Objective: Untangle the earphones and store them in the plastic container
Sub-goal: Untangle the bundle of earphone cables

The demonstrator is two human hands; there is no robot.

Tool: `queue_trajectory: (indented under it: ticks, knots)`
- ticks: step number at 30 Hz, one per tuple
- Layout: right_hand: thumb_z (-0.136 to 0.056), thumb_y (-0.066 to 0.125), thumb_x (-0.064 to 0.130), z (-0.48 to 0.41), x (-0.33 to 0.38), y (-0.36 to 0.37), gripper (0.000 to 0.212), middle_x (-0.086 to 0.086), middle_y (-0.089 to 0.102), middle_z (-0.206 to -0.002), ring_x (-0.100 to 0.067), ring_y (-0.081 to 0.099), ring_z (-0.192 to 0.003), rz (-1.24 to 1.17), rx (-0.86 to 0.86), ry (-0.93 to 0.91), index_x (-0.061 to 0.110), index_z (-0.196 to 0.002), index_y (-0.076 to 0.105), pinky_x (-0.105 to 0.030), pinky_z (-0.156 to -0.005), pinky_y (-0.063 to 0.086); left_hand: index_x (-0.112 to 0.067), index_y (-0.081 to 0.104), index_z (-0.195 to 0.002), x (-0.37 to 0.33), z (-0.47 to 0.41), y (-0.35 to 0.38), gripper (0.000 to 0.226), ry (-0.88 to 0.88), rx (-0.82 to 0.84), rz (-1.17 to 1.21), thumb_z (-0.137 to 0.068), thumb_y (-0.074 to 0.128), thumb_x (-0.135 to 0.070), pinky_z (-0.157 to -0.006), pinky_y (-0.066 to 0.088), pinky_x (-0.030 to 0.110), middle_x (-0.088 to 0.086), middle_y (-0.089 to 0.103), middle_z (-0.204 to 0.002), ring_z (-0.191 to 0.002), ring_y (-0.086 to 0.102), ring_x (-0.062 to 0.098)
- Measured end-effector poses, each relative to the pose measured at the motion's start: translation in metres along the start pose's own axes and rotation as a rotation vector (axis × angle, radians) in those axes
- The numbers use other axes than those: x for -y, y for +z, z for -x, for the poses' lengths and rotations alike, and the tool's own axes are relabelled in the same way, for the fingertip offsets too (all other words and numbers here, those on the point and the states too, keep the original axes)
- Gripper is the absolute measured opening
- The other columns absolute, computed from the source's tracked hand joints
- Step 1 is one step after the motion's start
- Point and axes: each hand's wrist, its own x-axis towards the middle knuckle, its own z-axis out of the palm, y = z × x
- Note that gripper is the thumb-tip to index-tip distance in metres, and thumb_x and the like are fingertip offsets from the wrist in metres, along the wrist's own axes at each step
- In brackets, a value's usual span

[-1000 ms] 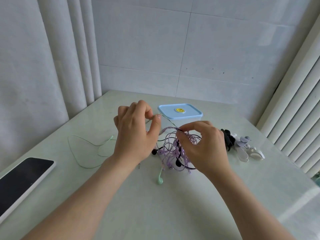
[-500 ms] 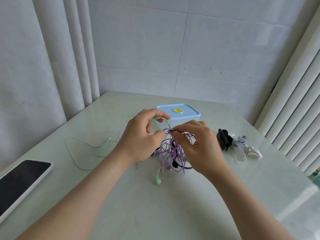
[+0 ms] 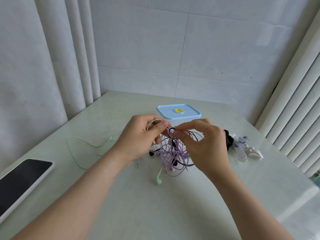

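Note:
A tangle of earphones [image 3: 173, 153] in purple, black and mint green hangs over the middle of the table. My left hand [image 3: 138, 141] pinches a green loop and purple strands at the top of the tangle. My right hand [image 3: 202, 146] pinches the purple and black cords right beside it. A green earbud [image 3: 158, 181] dangles onto the table below. More green cable [image 3: 78, 149] trails off to the left. Just behind my hands stands the plastic container [image 3: 179, 112] with its light blue lid on.
A dark phone in a white case [image 3: 20, 181] lies at the left table edge. Black, white and lilac cable clips [image 3: 240, 146] sit to the right of my hands. A wall and curtains close off the back and sides.
Both hands have come closer together at the top of the tangle. My left hand has turned and shifted right, now pinching next to my right fingertips.

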Motion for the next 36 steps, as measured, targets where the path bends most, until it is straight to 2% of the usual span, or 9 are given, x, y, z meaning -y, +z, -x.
queue_trajectory:
  ticks: [3,6,9,12,18,24,27,30,36]
  knots:
    - [-0.079,0.092,0.016,0.000,-0.001,0.002,0.018,0.027,0.072,-0.091,-0.002,0.068,-0.094,0.071,0.011,-0.026,0.031,-0.084,0.081,-0.009,-0.085,0.041,-0.014,0.074,-0.101,0.000,0.000,0.002,0.019,-0.048,-0.034,0.039,-0.108,0.059,-0.025,-0.059,0.046,0.030,0.024,0.071,-0.082,-0.059,0.054,0.018]
    - [-0.083,0.088,0.018,0.000,-0.005,0.001,0.017,0.031,0.069,-0.091,0.000,0.066,-0.100,0.123,0.009,-0.026,0.032,-0.088,0.080,-0.010,-0.085,0.040,-0.007,0.070,-0.105,0.000,-0.002,-0.002,0.020,-0.079,-0.020,0.101,-0.110,0.055,-0.020,-0.056,0.046,0.028,0.014,0.076,-0.083,-0.059,0.053,0.020]
    - [-0.089,0.082,0.012,0.002,-0.006,0.001,0.016,0.025,0.073,-0.096,-0.002,0.065,-0.107,0.101,0.043,-0.060,0.027,-0.096,0.079,-0.006,-0.088,0.040,-0.013,0.074,-0.104,0.000,-0.001,-0.003,0.020,-0.053,0.012,0.093,-0.109,0.058,-0.022,-0.063,0.051,0.033,0.011,0.075,-0.084,-0.064,0.058,0.019]
    - [-0.093,0.076,0.011,0.003,-0.005,0.004,0.018,0.020,0.074,-0.103,-0.006,0.064,-0.111,0.102,0.094,-0.124,0.026,-0.102,0.080,-0.014,-0.091,0.044,-0.019,0.078,-0.101,-0.002,0.000,0.001,0.018,0.012,0.032,0.036,-0.107,0.061,-0.023,-0.074,0.050,0.033,0.012,0.074,-0.085,-0.075,0.061,0.015]
    - [-0.100,0.070,0.018,0.004,-0.007,0.007,0.018,0.020,0.073,-0.107,-0.009,0.065,-0.110,0.074,0.146,-0.094,0.031,-0.107,0.080,-0.030,-0.094,0.050,-0.017,0.077,-0.103,0.000,0.000,0.000,0.010,0.023,-0.008,0.074,-0.104,0.067,-0.019,-0.094,0.057,0.060,0.014,0.078,-0.093,-0.090,0.073,0.039]
    - [-0.091,0.083,0.021,0.004,-0.002,0.008,0.011,0.019,0.075,-0.096,-0.008,0.068,-0.100,0.059,0.096,-0.088,0.030,-0.098,0.082,-0.018,-0.085,0.047,-0.022,0.078,-0.102,-0.001,0.000,0.001,0.005,0.010,-0.033,0.052,-0.099,0.075,-0.022,-0.091,0.058,0.061,0.005,0.080,-0.089,-0.090,0.073,0.042]
    - [-0.087,0.086,0.017,0.004,0.002,0.006,0.011,0.017,0.077,-0.093,-0.005,0.072,-0.093,0.018,0.060,-0.100,0.025,-0.094,0.084,-0.011,-0.082,0.046,-0.021,0.079,-0.101,-0.001,0.001,0.002,0.005,-0.012,-0.057,0.069,-0.098,0.075,-0.020,-0.092,0.059,0.060,0.005,0.081,-0.088,-0.082,0.074,0.031]
    - [-0.088,0.084,0.008,0.004,0.004,0.004,0.015,0.015,0.077,-0.094,-0.003,0.072,-0.091,-0.022,0.099,-0.105,0.022,-0.095,0.083,-0.008,-0.082,0.045,-0.023,0.080,-0.101,-0.001,0.000,0.000,0.006,-0.039,-0.068,0.083,-0.098,0.076,-0.019,-0.095,0.059,0.058,0.007,0.081,-0.089,-0.088,0.075,0.039]
    - [-0.088,0.073,-0.001,0.005,0.001,0.000,0.022,0.010,0.069,-0.096,-0.004,0.066,-0.094,0.064,0.203,-0.148,0.020,-0.093,0.076,-0.010,-0.082,0.042,-0.008,0.076,-0.101,-0.003,0.000,-0.001,0.009,-0.107,-0.124,0.193,-0.099,0.068,-0.004,-0.083,0.063,0.036,0.012,0.080,-0.085,-0.082,0.077,0.020]
